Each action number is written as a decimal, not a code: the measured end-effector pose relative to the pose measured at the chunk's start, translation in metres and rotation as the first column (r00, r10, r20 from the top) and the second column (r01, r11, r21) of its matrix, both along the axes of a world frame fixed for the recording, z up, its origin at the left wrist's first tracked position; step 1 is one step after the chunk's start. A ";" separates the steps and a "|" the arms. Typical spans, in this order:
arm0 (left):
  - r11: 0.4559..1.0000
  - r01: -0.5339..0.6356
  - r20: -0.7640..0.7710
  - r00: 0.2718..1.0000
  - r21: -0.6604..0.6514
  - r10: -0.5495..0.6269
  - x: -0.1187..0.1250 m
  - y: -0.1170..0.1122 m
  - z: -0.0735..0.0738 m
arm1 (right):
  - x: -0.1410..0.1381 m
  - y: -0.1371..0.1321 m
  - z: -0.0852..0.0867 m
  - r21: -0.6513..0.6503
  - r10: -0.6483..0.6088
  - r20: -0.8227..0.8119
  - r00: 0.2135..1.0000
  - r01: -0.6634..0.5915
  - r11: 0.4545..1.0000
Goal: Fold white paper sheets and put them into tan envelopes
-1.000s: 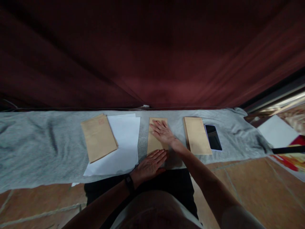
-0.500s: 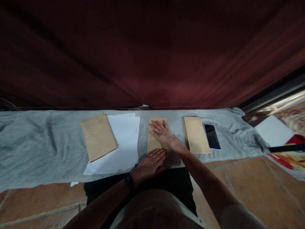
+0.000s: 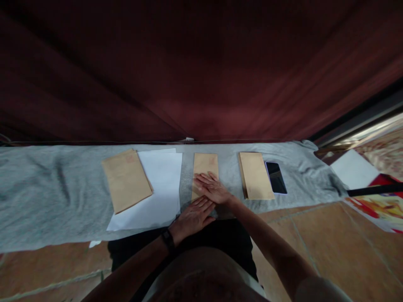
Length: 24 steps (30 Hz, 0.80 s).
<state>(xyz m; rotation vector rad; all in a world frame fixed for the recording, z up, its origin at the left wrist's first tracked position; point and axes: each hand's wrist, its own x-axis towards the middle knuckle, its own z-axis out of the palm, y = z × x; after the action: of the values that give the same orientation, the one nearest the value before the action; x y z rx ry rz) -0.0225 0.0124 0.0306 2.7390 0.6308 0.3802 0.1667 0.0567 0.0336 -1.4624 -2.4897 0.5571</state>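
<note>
Right hand, fingers slightly spread, and left hand, fingers extended close together, lie flattened over an envelope at centre frame; work on this one appears under way. Outward: a left pile, overlapping white paper, and a right pile beside a phone. Whether either pile is finished cannot be told.

The right hand has slid nearer the left hand.
</note>
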 end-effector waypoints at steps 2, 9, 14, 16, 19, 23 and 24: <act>1.000 -0.016 -0.001 1.000 -0.020 0.016 -0.001 -0.001 0.001 | -0.001 -0.009 0.001 0.009 0.000 -0.019 1.000 0.000 1.000; 0.993 -0.109 0.022 0.994 -0.045 0.110 -0.013 -0.010 -0.004 | -0.012 -0.049 0.000 0.118 -0.087 -0.073 0.994 0.095 0.989; 0.986 -0.163 0.037 0.986 0.027 0.161 -0.021 -0.016 -0.013 | -0.014 -0.079 -0.003 0.174 -0.133 -0.083 0.988 0.146 0.974; 0.985 -0.164 0.018 0.986 0.059 0.163 -0.023 -0.017 -0.013 | -0.012 -0.089 -0.005 0.182 -0.146 -0.086 0.986 0.159 0.970; 0.980 -0.177 -0.017 0.984 0.096 0.180 -0.026 -0.017 -0.013 | -0.009 -0.103 -0.008 0.187 -0.159 -0.078 0.984 0.171 0.967; 0.974 -0.182 -0.048 0.981 0.138 0.190 -0.031 -0.017 -0.011 | -0.004 -0.116 -0.013 0.182 -0.183 -0.094 0.979 0.197 0.963; 0.972 -0.183 -0.049 0.980 0.145 0.192 -0.032 -0.017 -0.010 | -0.003 -0.117 -0.013 0.181 -0.188 -0.108 0.976 0.205 0.962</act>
<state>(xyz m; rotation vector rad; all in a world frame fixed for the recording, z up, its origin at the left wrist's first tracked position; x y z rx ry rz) -0.0543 -0.0041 0.0201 2.8411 0.9175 0.3966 0.1641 -0.0606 0.0204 -1.5492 -2.2264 0.3284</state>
